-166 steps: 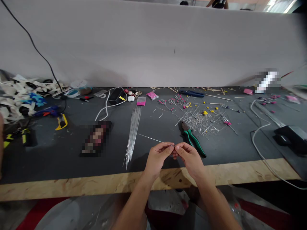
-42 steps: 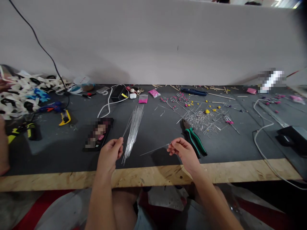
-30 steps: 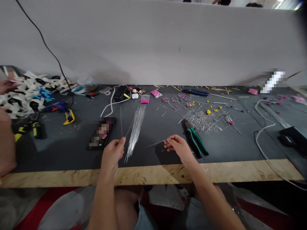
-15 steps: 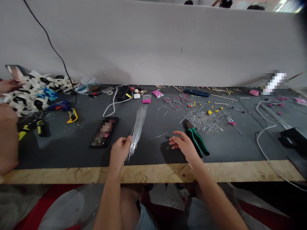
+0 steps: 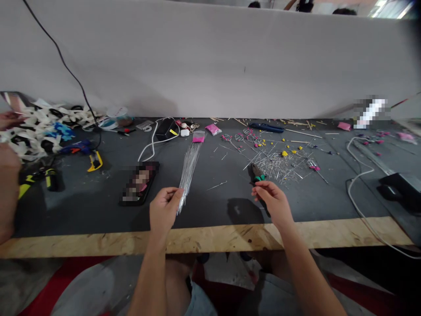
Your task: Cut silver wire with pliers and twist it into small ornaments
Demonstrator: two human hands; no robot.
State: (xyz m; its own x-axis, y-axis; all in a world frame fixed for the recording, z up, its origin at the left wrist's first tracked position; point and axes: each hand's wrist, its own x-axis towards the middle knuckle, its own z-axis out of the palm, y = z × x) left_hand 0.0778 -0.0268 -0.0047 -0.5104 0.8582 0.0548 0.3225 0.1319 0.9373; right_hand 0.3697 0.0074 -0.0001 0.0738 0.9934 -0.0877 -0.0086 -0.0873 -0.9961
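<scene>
A long bench (image 5: 98, 206) runs across the view, its top covered in dark grey matting, with a raw chipboard edge (image 5: 213, 239) along the near side at 6 o'clock. Behind it, from 9 to 3 o'clock, stands a plain pale grey partition (image 5: 210, 61) reaching nearly to the top of the view. Bright light (image 5: 378, 6) shows over its upper edge at 1 o'clock. Red flooring (image 5: 46, 294) appears below at 7 o'clock.
</scene>
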